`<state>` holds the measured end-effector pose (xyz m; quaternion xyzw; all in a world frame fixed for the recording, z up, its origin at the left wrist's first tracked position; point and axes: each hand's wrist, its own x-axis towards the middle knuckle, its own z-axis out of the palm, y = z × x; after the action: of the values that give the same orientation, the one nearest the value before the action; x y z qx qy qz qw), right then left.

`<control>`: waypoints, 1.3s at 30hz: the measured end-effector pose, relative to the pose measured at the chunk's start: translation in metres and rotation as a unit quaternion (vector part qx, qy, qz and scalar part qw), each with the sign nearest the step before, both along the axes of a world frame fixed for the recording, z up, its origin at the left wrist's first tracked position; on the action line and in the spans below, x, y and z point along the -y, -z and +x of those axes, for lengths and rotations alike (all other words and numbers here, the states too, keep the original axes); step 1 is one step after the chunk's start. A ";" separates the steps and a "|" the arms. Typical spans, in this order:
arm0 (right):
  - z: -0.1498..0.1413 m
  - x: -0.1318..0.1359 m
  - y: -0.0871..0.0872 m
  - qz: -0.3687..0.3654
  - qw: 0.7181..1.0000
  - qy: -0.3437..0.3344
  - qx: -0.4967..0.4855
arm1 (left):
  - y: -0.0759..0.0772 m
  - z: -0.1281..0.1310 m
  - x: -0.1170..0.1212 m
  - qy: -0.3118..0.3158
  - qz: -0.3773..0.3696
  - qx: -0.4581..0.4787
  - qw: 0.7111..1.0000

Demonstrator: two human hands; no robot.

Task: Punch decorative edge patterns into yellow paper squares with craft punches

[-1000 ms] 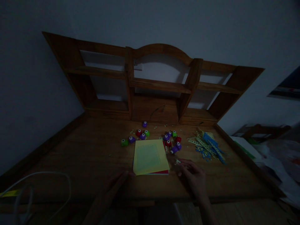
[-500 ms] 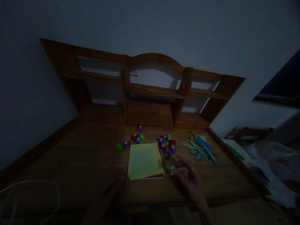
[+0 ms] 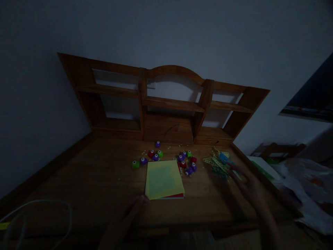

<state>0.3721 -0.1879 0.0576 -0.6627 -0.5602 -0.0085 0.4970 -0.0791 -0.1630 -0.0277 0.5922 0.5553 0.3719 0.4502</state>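
Note:
A stack of coloured paper point(image 3: 165, 180), yellow on top with red showing beneath, lies on the wooden desk. At its lower left corner, my left hand point(image 3: 135, 207) has its fingers together, seemingly pinching the edge; dim light hides the detail. My right hand point(image 3: 246, 182) reaches over the right side of a pile of pale yellow and blue perforated strips point(image 3: 217, 163). Its fingers are stretched out and apart, and I see nothing held in them. Several purple, red and green one-eyed toy pieces point(image 3: 155, 157) lie behind the paper and along its right side.
A wooden shelf unit point(image 3: 169, 101) stands along the back of the desk. Tiny pale bits are scattered before it. A white cable point(image 3: 70, 215) loops at the lower left. Plastic bags point(image 3: 301, 173) lie beyond the desk's right edge.
My right hand has moved right, from beside the paper to the strip pile. The small pale piece by its fingers no longer shows there. My left hand stays at the paper's corner.

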 end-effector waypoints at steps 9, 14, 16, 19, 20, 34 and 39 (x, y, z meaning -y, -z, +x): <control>0.027 0.001 0.048 -0.040 0.995 0.068 0.064 | -0.030 0.024 -0.002 0.051 0.122 -0.074 0.989; -0.011 0.010 0.066 -0.098 0.994 0.056 0.007 | -0.023 0.066 -0.020 0.039 0.338 -0.244 0.908; -0.031 0.012 0.076 -0.127 0.992 -0.008 -0.007 | -0.024 0.082 -0.025 0.062 0.355 -0.305 0.882; -0.055 0.018 0.082 -0.187 0.981 -0.056 -0.016 | -0.034 0.099 -0.029 0.098 0.338 -0.383 0.854; -0.061 0.020 0.081 -0.193 0.979 -0.062 -0.018 | -0.038 0.103 -0.030 0.119 0.324 -0.405 0.846; -0.107 0.013 0.057 -0.073 0.974 -0.202 0.077 | -0.034 0.076 -0.019 0.155 0.326 -0.213 0.908; -0.136 0.029 0.048 -0.019 0.958 -0.221 0.179 | -0.024 0.046 0.023 0.144 0.321 -0.058 0.934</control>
<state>0.2356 -0.2170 0.0098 -0.5191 -0.7727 -0.0063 0.3653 -0.0330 -0.1863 -0.0040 0.7993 0.3405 0.4264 0.2516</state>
